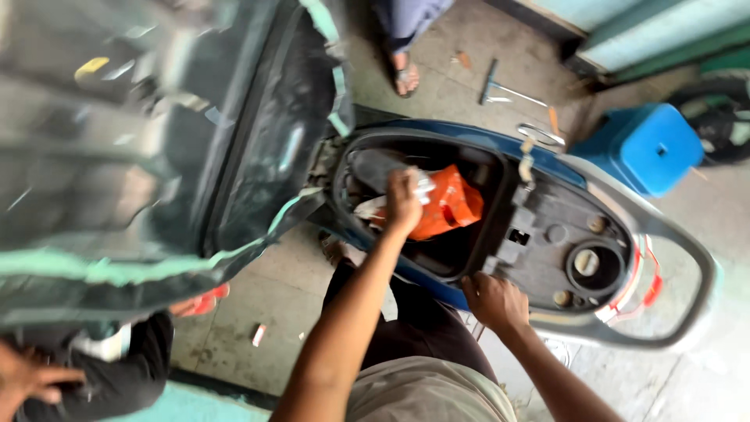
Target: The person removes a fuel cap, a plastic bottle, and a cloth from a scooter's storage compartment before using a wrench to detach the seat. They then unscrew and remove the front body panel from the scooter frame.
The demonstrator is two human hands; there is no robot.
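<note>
A blue scooter [469, 134] stands with its seat [156, 141] swung up at the left, showing the torn underside. The storage well [453, 250] below the seat is uncovered. Inside it lie an orange plastic bag [449, 205] and a white plastic wrap [423, 186]. My left hand [402, 202] reaches into the well, its fingers curled on the white wrap beside the orange bag. My right hand [494, 301] grips the near rim of the scooter body, just left of the grey rear panel with the round fuel cap [587, 264].
A blue plastic stool [644, 144] and a tyre [715, 117] stand at the far right. A T-handle wrench [496, 84] lies on the concrete floor next to another person's sandalled foot [405, 74]. Another person's hand [31, 379] shows at the bottom left.
</note>
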